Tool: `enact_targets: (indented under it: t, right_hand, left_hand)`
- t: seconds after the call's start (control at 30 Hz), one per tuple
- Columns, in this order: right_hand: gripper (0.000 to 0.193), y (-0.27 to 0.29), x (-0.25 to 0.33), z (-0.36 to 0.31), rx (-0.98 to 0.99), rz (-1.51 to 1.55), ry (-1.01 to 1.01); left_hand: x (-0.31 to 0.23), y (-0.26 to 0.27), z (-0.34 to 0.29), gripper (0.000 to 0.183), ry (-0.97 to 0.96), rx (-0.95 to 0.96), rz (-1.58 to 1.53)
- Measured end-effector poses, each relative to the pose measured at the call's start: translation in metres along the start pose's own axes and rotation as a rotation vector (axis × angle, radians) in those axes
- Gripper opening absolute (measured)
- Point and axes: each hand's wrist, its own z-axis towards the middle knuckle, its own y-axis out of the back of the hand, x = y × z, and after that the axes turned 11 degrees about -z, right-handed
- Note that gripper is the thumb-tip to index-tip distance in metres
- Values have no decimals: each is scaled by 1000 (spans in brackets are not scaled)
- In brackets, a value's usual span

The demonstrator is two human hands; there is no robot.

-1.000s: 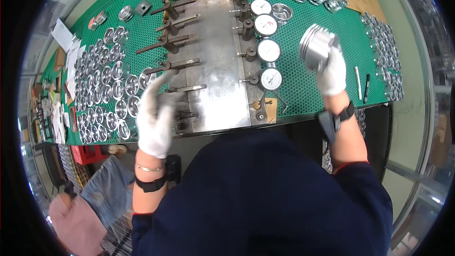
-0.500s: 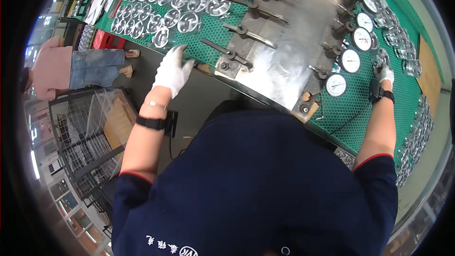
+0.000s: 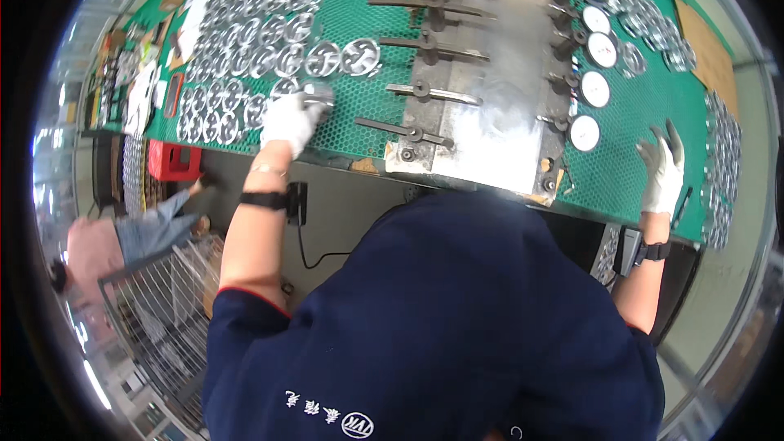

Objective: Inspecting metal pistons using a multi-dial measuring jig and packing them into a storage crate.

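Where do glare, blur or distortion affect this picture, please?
In the head view, glare whitens the near part of the metal plate; in that view too, the lowest dial gauge looks washed out, and the piston at the left hand looks smeared; at the head view's right, the fisheye bows the wall.

1. In the left hand's (image 3: 291, 122) grip: a piston (image 3: 320, 96) of bright, bare metal.
2. Around that hand: a glove (image 3: 283, 129) of matt white cloth.
3. Left of the grip: more pistons (image 3: 264, 60), glossy silver metal.
4. Beneath: a green mat (image 3: 353, 104), finely textured, plastic-looking.
5. Right of the grip: a smooth, glossy metal plate (image 3: 495, 129) with bars (image 3: 435, 50) of darker, duller metal.
6. Farther right: a matt brown board (image 3: 709, 55), wood or cardboard.
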Motion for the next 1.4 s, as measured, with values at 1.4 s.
enact_targets:
  t: [1.4]
  right_hand:
    - [89, -123, 21, -99, 764, -106, -209]
  left_hand:
    - [-220, -55, -39, 82, -980, 187, -464]
